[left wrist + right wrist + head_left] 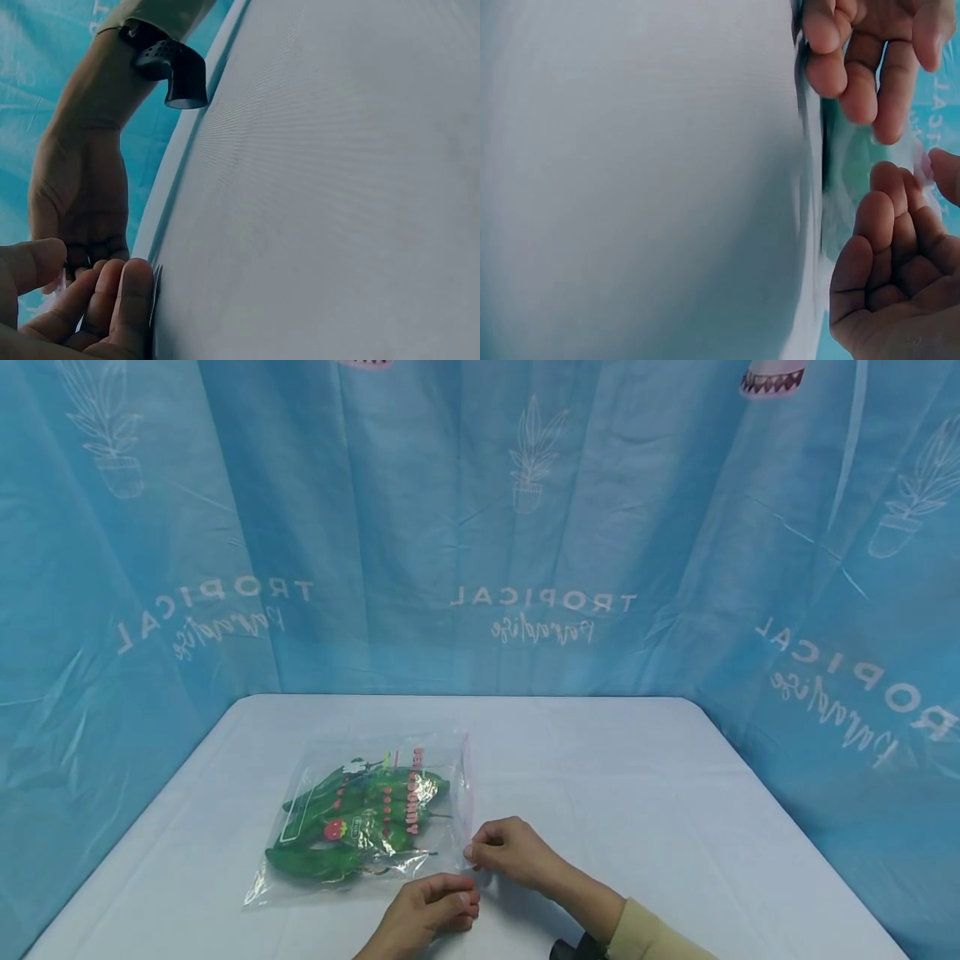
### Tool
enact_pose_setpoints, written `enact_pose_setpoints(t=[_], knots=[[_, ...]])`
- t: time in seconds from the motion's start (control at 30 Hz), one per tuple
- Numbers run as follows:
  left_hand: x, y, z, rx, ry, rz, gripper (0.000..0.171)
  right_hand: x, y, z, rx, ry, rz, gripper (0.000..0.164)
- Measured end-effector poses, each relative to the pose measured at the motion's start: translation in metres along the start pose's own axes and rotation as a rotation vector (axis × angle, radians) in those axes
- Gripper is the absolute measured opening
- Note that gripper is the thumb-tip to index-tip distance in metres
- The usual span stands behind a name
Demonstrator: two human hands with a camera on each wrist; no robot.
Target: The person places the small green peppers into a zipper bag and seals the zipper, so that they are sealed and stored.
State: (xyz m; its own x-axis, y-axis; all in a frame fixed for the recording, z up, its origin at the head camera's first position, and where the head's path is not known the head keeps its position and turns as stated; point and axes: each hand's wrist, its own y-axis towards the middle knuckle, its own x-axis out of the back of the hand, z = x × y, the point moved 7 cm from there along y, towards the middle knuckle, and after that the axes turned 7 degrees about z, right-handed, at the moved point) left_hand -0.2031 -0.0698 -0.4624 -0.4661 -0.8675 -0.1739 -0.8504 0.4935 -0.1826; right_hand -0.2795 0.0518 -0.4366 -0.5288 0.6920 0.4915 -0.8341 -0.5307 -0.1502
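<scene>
A clear zip bag (444, 758) with printed red lettering and a strawberry lies flat, left of the table's middle. Several long green peppers (315, 862) with thin stems show through its plastic. Its pinkish zip edge (468, 777) faces right. At the near end of that edge, my right hand (517, 853) pinches the bag between thumb and forefinger. My left hand (437, 912) is just in front of the same corner, fingers loosely bent and thumb apart from them. In the right wrist view the left hand's fingers (894, 90) hang with nothing between them and the thumb.
A white cloth covers the table (637, 793). Blue curtains (480, 527) with mirrored white lettering and potted-plant drawings stand behind it and on both sides. A black camera mount (176, 71) is strapped to the right wrist, below a beige sleeve (652, 931).
</scene>
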Motion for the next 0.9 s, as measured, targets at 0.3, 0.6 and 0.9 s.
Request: enact_pose_setpoints(t=[0.3, 0.6, 0.9], knots=[[0.0006, 0.0048, 0.0013, -0.029, -0.039, -0.077, 0.045, -0.0015, 0.0, 0.0045, 0.023, 0.093, -0.008, 0.018], [0.0036, 0.0082, 0.0027, -0.041, -0.127, -0.163, 0.047, -0.003, -0.0018, 0.0072, 0.052, 0.173, -0.019, 0.023], [0.0088, 0.0098, 0.002, -0.049, -0.162, -0.255, 0.041, -0.0078, -0.0033, 0.0085, 0.083, 0.214, -0.016, 0.024]])
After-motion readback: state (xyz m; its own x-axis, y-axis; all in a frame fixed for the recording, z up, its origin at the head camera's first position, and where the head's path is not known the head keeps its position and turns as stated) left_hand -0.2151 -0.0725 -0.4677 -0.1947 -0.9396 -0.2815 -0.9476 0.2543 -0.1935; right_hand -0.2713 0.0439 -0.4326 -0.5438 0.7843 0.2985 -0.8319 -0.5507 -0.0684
